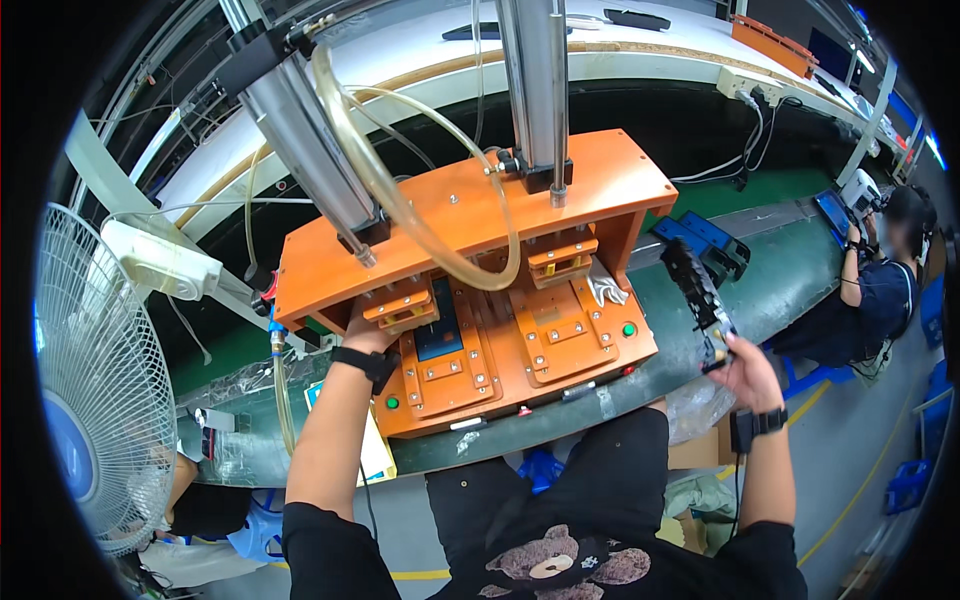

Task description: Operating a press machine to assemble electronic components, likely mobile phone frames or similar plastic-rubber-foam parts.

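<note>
My right hand pinches the lower end of a long, dark, phone-shaped frame with small parts along it, held up right of the orange pneumatic press. At the press's left side my left hand reaches in by the left clamp block; its fingers are hidden there. Beside it, a dark blue flat panel lies in the left fixture. The right fixture sits under another clamp block.
Blue phone-like trays lie on the green belt to the right. Two metal cylinders and a thick clear hose rise over the press. A fan stands at left. Another person works at far right.
</note>
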Demonstrator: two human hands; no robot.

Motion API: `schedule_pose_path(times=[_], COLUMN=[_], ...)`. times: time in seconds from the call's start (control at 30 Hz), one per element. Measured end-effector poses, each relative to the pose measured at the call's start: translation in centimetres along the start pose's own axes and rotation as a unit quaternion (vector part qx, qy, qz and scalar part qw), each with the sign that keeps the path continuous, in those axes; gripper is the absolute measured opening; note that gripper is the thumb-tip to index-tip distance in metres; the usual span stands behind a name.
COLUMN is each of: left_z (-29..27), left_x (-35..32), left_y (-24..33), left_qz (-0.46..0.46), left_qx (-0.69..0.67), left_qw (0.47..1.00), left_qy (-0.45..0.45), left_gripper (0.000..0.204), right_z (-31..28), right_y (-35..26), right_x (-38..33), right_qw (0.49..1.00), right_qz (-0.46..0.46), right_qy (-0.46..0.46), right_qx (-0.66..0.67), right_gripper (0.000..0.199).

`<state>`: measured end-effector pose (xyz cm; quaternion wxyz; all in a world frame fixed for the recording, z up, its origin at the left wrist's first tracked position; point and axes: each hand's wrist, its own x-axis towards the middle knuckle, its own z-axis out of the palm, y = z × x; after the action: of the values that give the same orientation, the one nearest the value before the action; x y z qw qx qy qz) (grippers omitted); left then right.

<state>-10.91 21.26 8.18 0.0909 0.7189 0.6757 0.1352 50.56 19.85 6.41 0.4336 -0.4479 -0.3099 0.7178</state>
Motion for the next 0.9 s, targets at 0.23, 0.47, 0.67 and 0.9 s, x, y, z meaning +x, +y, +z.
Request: schedule_pose_path(times=[0.23,0.47,0.67,0.9], left_z=[-4.1,-0.8,-1.0,-4.4], left_x=[-14.4,-19.3,-16.7,-10.9], left_y=[11.8,17.4,12.9,9.5], left_qz=[0.064,0.252,0.22,0.147], left_qx=[-0.201,-0.157,-0.182,-0.146], left_qw=[0.955,0.955,0.953,0.977], left_qy=[0.208,0.023,0.104,0.052], left_gripper=[0.036,0.089,0.071,0.063], right_z=[8.5,21.0,26.4,21.4], right_y=[7.9,16.1,17.3,19.1], right_x=[-8.3,-3.4,-0.3,-2.0], right_qw=[0.966,0.835,0.816,0.892], right_qz=[0.003,0.208,0.215,0.177], right_qy=[-0.239,-0.483,-0.492,-0.413], right_qx=[0.097,0.163,0.216,0.051], right_gripper=[0.077,0.076,0.059,0.048])
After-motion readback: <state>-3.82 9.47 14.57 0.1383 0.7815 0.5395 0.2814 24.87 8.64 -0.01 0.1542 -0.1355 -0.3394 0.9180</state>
